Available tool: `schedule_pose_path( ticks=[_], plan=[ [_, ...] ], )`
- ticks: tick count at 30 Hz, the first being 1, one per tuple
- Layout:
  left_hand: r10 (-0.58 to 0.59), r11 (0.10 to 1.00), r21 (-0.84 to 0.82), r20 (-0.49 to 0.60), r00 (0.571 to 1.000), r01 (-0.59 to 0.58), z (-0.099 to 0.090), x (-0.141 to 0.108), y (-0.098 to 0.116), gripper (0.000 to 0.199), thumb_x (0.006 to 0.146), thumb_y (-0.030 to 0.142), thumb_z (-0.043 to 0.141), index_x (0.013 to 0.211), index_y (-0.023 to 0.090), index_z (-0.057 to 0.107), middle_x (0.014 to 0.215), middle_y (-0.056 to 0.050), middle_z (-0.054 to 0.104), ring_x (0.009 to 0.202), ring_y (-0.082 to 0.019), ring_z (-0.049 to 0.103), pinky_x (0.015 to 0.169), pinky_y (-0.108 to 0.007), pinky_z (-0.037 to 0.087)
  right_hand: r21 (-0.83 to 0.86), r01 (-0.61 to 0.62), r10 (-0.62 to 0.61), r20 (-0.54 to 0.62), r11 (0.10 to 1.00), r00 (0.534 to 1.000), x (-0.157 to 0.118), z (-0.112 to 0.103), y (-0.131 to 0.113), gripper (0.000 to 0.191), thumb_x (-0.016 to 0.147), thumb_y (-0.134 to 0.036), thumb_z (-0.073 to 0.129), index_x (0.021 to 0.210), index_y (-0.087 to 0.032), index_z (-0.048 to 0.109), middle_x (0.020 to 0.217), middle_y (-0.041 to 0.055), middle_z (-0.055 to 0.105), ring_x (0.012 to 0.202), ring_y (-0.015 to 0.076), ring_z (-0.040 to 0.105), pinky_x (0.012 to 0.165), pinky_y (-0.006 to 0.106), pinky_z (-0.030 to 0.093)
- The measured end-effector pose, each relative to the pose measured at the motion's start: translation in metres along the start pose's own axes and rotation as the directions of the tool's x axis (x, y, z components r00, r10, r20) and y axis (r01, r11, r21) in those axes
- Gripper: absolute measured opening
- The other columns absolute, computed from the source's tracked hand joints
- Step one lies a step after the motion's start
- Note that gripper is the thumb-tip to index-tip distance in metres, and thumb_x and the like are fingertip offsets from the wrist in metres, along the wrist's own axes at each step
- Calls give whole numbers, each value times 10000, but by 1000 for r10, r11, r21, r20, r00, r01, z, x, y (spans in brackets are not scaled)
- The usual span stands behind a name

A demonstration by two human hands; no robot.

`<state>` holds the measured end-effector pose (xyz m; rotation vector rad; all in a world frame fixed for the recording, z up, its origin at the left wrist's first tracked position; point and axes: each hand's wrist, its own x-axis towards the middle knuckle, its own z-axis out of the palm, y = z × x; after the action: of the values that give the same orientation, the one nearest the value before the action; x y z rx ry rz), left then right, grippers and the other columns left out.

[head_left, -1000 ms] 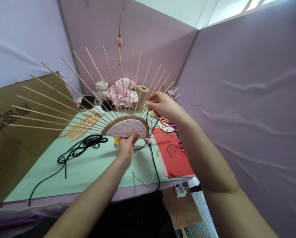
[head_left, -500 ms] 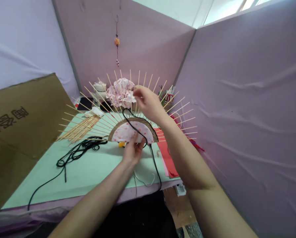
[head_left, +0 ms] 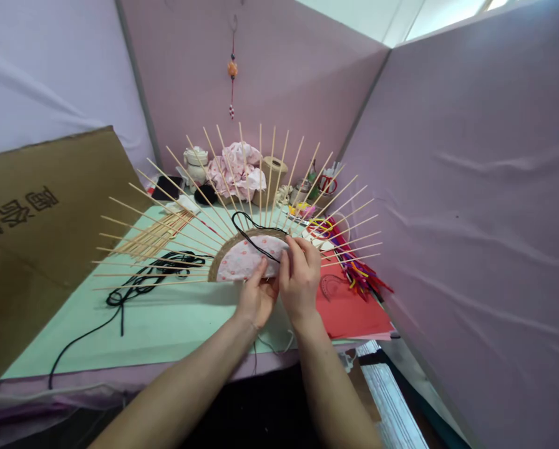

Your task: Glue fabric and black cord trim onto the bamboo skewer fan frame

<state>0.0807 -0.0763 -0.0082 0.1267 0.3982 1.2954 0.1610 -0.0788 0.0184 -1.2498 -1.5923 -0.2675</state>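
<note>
A half-round fan-shaped piece (head_left: 242,259), covered in pink-spotted white cloth with a brown twine-like rim, is held upright above the table. Thin wooden sticks (head_left: 193,163) radiate from its curved edge. My left hand (head_left: 257,298) grips the straight lower edge near the middle, thumb on the cloth. At the right end, my right hand (head_left: 301,274) is closed on the piece, its fingertips at the rim beside a black cord (head_left: 249,238) that loops across the front. Whether the right fingers also pinch the cord is hard to make out.
Black cord (head_left: 153,274) lies heaped on the pale green table at left, near loose sticks (head_left: 165,232) and a cardboard sheet (head_left: 50,249). Red paper (head_left: 352,312) and coloured pipe cleaners (head_left: 354,265) lie at right. Behind stand pink cloth (head_left: 235,168) and a twine spool (head_left: 274,171).
My right hand has come down from above the sticks to the piece's right end. The hanging cord end at right no longer shows. The view has shifted, revealing more of the table's right side.
</note>
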Motion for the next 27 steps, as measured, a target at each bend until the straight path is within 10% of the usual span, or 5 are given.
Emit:
schedule_pose_path(
  ticks=[27],
  plan=[
    [34,999,-15,-67,997,-35,-2,-3,-12,193,811,172,684,995,133,727,946,-50,750,761,-112,665,665,-203,530,-137,25,-20,34,990,999,13,4,1,232,949,-247,470,1097,-123,599,1072,147,558,1047,247,481,949,429,437]
  ],
)
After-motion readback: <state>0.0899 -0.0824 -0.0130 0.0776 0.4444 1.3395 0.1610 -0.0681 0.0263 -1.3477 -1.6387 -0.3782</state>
